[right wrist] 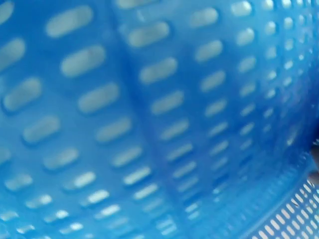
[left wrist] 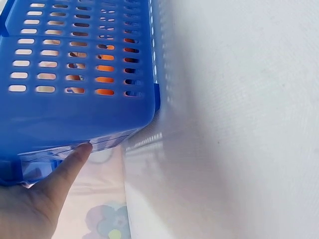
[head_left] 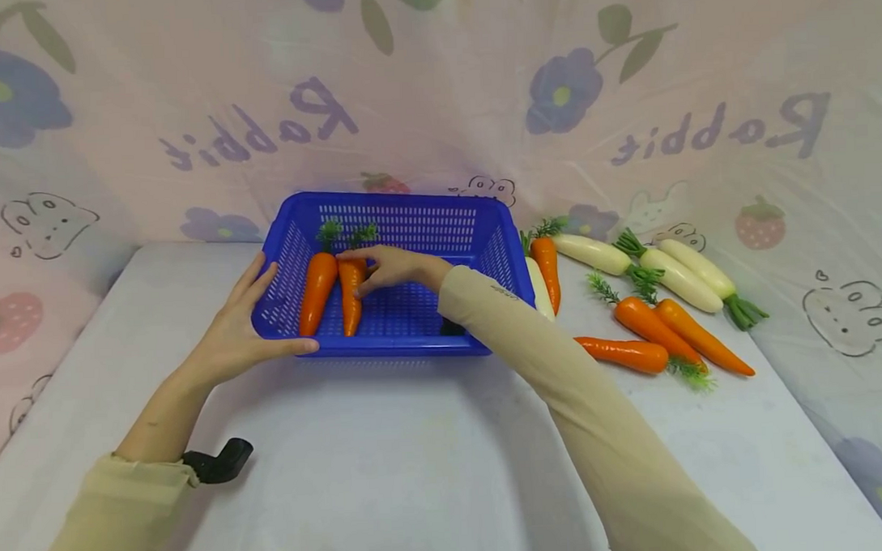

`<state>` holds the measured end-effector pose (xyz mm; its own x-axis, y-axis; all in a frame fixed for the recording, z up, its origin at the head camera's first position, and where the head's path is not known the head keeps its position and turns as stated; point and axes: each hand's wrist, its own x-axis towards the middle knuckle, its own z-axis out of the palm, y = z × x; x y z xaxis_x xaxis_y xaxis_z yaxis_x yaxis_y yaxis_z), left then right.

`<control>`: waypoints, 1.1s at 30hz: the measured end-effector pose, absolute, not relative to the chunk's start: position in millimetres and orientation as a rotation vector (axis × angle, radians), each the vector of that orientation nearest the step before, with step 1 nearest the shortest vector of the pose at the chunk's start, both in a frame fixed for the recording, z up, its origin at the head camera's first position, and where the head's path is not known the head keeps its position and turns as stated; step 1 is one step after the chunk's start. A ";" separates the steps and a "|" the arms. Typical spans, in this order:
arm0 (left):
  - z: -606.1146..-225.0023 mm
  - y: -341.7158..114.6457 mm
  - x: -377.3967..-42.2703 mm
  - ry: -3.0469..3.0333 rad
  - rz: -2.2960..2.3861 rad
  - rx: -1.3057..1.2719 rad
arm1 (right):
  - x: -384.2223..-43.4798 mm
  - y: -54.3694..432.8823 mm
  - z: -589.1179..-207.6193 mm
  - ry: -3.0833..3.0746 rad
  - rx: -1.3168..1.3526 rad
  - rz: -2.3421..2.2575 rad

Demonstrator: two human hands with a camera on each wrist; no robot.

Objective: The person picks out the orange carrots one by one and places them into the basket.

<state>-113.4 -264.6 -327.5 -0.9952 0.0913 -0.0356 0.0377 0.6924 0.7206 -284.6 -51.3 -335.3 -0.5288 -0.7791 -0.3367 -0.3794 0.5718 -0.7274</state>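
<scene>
Inside the blue basket (head_left: 396,344) on the worktop (head_left: 389,464), the right hand (head_left: 395,267) grips the slimmer carrot (head_left: 351,311) near its leafy top, just beside a thicker carrot (head_left: 318,294). The left hand (head_left: 233,333), fingers spread, touches the basket's left side, thumb at the front rim. More carrots (head_left: 626,355) and white radishes (head_left: 593,252) lie to the basket's right.

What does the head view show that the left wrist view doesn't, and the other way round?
Only the head view: the right grip pinching a carrot inside the basket, and white radishes to its right. Only the left wrist view: orange patches through slots in the basket's outer wall. Both: the left grip touching the basket, the white table and patterned cloth.
</scene>
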 end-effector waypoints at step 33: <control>-329.2 -266.6 -115.2 2.816 1.241 0.121 | -270.7 -3.8 -250.7 2.184 -1.060 -0.963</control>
